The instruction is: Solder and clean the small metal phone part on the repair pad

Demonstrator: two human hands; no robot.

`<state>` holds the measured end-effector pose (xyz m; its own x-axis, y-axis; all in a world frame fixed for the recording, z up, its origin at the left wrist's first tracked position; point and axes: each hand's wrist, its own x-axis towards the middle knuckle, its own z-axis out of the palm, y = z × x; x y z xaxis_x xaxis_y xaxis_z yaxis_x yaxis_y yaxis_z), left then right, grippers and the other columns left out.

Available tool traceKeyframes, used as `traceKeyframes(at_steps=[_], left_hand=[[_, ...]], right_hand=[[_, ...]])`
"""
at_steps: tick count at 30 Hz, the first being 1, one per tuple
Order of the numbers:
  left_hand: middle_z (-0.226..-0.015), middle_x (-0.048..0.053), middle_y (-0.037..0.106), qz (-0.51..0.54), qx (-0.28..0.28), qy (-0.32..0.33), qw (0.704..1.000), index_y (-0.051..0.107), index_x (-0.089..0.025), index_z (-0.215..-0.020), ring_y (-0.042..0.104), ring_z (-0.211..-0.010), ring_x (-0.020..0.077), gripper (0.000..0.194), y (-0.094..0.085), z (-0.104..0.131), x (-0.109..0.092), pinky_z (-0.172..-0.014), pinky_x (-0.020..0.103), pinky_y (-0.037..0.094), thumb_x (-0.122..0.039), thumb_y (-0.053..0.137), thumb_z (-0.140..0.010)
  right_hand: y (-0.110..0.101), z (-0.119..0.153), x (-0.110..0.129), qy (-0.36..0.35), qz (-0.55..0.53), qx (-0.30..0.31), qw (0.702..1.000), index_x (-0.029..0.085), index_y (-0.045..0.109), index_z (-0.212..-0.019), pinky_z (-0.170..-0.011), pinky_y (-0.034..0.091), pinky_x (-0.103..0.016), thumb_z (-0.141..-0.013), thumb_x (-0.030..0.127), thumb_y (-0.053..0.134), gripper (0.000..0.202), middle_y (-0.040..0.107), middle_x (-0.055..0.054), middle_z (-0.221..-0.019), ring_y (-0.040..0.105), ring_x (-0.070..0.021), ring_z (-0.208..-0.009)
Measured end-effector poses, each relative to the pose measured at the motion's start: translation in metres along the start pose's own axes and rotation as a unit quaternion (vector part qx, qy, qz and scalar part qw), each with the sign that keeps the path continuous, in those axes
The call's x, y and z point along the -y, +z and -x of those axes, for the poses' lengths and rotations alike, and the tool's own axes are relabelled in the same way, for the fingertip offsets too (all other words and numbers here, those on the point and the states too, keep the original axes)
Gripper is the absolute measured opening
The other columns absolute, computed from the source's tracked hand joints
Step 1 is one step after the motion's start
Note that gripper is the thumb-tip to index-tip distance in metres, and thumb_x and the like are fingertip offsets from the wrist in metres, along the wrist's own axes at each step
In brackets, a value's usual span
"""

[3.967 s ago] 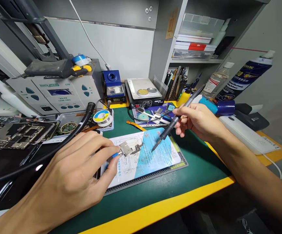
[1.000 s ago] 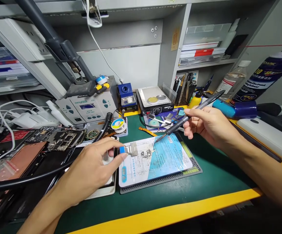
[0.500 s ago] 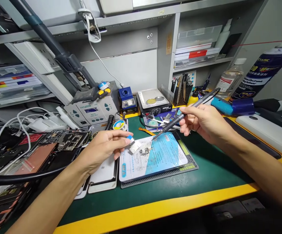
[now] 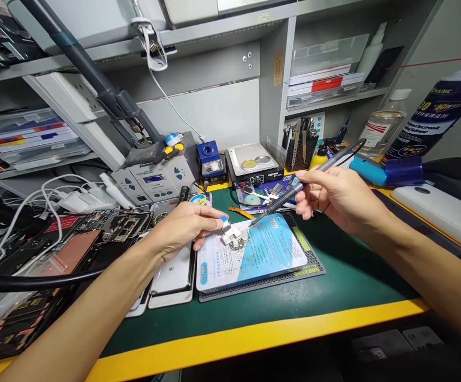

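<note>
Between thumb and fingers, my left hand pinches a small whitish flat part with a blue tab. That part is just above or touching a small circuit board, and I cannot tell which. The board lies on a blue and white printed pack. My right hand grips a soldering iron like a pen. Its tip points down and left, close over the pack, a short way right of the small part.
Under the pack is a grey perforated mat. A white phone lies at its left, beside several opened phones and boards. Behind stand a soldering station and a hot plate. A spray can stands right.
My left hand has moved a little right, bringing the whitish part to the circuit board. My right hand and the soldering iron have hardly moved. The view has shifted slightly.
</note>
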<state>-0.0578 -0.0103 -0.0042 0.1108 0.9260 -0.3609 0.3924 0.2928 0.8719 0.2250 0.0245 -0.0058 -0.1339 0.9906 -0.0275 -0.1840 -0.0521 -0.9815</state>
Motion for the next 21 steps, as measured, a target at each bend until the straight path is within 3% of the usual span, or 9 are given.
traceKeyframes(at_steps=[7, 21], left_hand=[[-0.048, -0.003, 0.048, -0.013, 0.014, 0.007, 1.0, 0.075, -0.009, -0.101, 0.037, -0.042, 0.0072, 0.03, 0.005, -0.003, -0.009, -0.047, 0.024, 0.021, -0.024, 0.073, -0.075], [-0.057, -0.002, 0.058, -0.076, 0.024, 0.04, 0.996, 0.076, -0.013, -0.105, 0.044, -0.046, 0.0078, 0.029, 0.007, -0.003, -0.016, -0.051, 0.025, 0.03, -0.028, 0.074, -0.081]], right_hand=[[0.0, 0.0, -0.001, -0.013, 0.003, 0.002, 1.0, 0.012, 0.066, -0.064, -0.036, 0.054, -0.026, -0.083, 0.02, 0.068, 0.02, 0.067, -0.008, -0.056, 0.064, -0.018, -0.042], [0.001, -0.001, 0.0, -0.002, 0.008, -0.005, 1.0, 0.012, 0.067, -0.063, -0.036, 0.054, -0.026, -0.08, 0.021, 0.071, 0.02, 0.067, -0.008, -0.056, 0.063, -0.0174, -0.041]])
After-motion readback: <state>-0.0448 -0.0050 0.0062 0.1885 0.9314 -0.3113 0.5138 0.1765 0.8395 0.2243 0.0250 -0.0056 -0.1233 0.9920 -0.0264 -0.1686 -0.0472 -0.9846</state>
